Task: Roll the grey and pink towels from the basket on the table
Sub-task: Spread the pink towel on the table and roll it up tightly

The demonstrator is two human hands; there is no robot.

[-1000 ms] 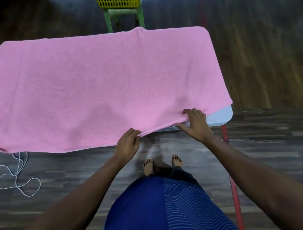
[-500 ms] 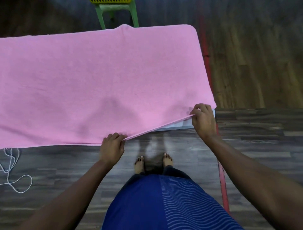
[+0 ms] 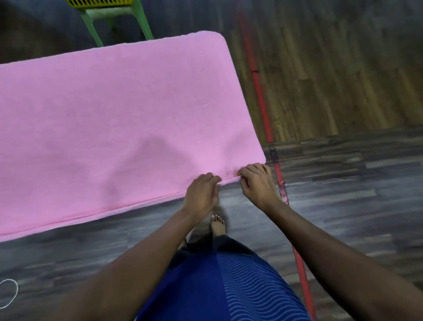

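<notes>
- Pink towel is lying spread flat over the desk, hiding it and reaching off the view at 9 o'clock.
- Risk, as I judge it: starting the roll from one corner only may be skewing it, or dragging cloth off toward the floor.
- The towel's near hem, by its 5 o'clock corner, is sitting in both grips: the left hand and the right hand are pinching it with curled fingers, close together.

Towel spread over the bench; left hand and right hand side by side on its near edge, by the right corner; basket on stool behind.
</notes>
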